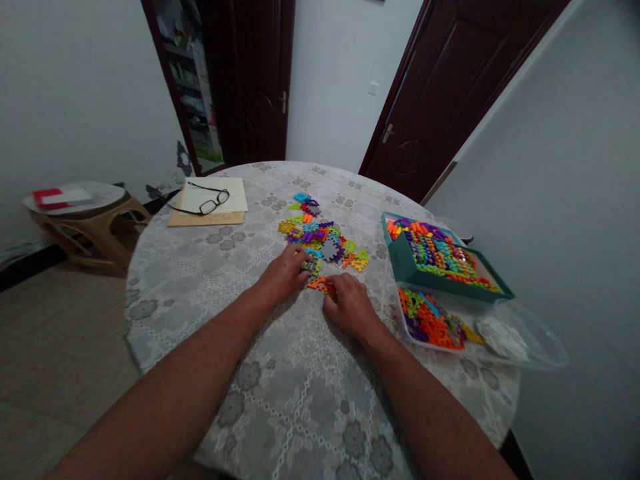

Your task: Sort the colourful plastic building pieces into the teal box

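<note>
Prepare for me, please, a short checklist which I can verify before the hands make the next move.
1. Left hand at the pieces: ok, at their near edge.
2. Left hand's grip: cannot tell, its own fingers hide it.
3. Right hand near the orange piece: ok; firmness of hold: cannot tell.
4. Glasses away from both hands: ok, lying on the paper.
5. Tub open: ok, its contents show.
</note>
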`<state>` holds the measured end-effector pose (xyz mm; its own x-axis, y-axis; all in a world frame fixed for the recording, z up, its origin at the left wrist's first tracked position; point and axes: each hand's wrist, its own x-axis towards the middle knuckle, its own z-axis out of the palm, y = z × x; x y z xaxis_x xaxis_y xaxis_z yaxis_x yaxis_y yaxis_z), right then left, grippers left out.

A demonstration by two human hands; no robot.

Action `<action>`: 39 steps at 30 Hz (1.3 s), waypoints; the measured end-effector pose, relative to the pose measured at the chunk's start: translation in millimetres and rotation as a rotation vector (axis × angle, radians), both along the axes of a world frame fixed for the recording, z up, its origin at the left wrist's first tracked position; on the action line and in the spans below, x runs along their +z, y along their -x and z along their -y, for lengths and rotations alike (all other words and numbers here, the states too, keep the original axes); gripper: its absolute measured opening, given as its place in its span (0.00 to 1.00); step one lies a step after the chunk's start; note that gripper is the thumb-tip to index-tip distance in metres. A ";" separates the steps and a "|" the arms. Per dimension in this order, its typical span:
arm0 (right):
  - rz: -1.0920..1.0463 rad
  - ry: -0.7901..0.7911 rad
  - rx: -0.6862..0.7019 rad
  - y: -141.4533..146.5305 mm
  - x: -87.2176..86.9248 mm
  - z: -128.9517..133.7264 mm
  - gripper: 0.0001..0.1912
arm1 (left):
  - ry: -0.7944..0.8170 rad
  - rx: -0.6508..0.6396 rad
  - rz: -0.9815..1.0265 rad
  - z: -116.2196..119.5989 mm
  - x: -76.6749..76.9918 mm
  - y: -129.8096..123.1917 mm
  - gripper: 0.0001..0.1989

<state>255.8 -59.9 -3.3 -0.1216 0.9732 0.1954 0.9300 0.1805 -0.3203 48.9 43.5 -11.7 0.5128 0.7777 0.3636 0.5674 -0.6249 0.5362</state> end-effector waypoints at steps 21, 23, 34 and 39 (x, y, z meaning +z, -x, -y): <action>-0.113 -0.087 0.069 -1.1 -3.5 -16.8 0.17 | 0.135 0.166 0.234 -7.2 10.6 0.6 0.30; 0.004 0.007 0.042 5.6 2.0 -14.3 0.16 | 0.157 0.187 0.228 -6.8 12.2 1.2 0.30; -0.005 -0.017 -0.028 4.3 -0.1 -15.0 0.12 | 0.312 0.098 0.372 -8.2 11.5 3.1 0.33; -0.142 -0.087 -0.007 -1.6 5.8 -9.3 0.08 | 0.345 0.115 0.440 -10.3 11.7 3.6 0.35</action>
<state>257.4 -50.6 2.5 -0.0797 0.9526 0.2936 0.8778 0.2066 -0.4323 45.2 53.8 0.0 0.2758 0.9311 0.2388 0.2983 -0.3191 0.8996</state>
